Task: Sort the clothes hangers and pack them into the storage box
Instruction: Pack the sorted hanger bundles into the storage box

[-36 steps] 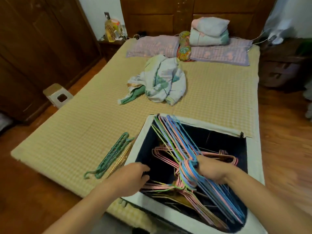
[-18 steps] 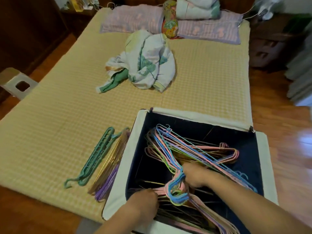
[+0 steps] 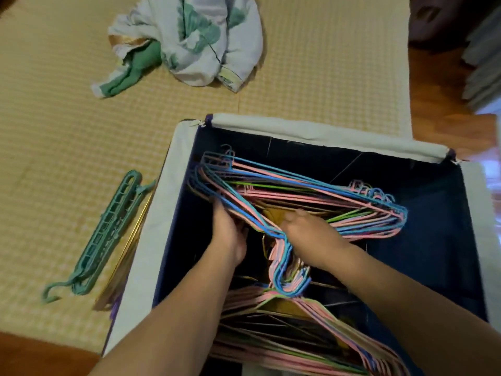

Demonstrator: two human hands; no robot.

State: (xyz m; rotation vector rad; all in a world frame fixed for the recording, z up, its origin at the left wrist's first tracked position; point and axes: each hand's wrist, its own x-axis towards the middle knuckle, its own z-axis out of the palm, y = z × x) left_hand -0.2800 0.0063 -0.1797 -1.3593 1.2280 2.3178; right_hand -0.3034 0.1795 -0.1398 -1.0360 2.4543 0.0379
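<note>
The storage box (image 3: 298, 131) has a white rim and dark blue inside and stands on the mat's near edge. A bundle of pink, blue and green wire hangers (image 3: 311, 196) lies flat across its far half, hooks pointing toward me. My left hand (image 3: 230, 234) grips the bundle's left side, fingertips tucked under the wires. Beside the bundle's neck, my right hand (image 3: 309, 232) holds it with fingers curled under. A second hanger stack (image 3: 298, 329) fills the box's near part. Outside the box on the left lie a green slotted hanger (image 3: 108, 234) and several gold and purple hangers (image 3: 127, 256).
A crumpled white and green cloth (image 3: 189, 42) lies on the woven mat (image 3: 54, 131) beyond the box. Wooden floor (image 3: 439, 104) shows past the mat's right edge, with dark furniture at the top right.
The bundle held by my right hand has come down flat into the box. My left hand has moved from the near stack up to the bundle's left side. The view has tilted down and closer.
</note>
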